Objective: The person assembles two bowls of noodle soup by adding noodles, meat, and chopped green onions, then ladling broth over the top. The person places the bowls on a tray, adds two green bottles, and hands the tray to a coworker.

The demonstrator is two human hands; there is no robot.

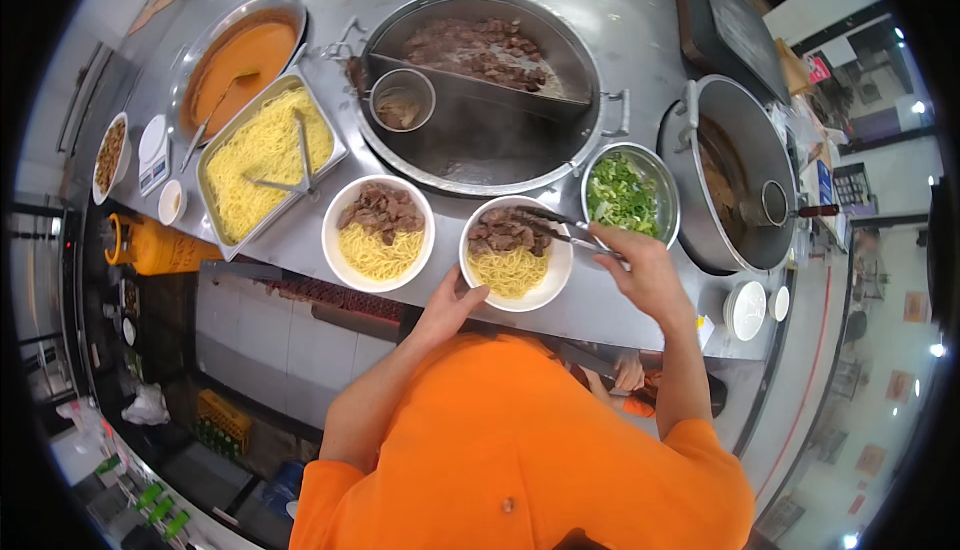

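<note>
A white bowl of yellow noodles stands before me, with chunks of braised meat on its far side. My left hand touches this bowl's near left rim, thumb and fingers around the edge. In my right hand is a pair of tongs, whose dark tips lie on the meat in the bowl. To the left sits a second white bowl, likewise filled with noodles and meat. A metal bowl of chopped greens is just beyond my right hand.
Behind the bowls is a large divided pot with meat and a metal cup. Noodles fill a tray with tongs; an orange sauce basin stands behind. At right are a deep pot and stacked bowls. Another person's hands show below the counter edge.
</note>
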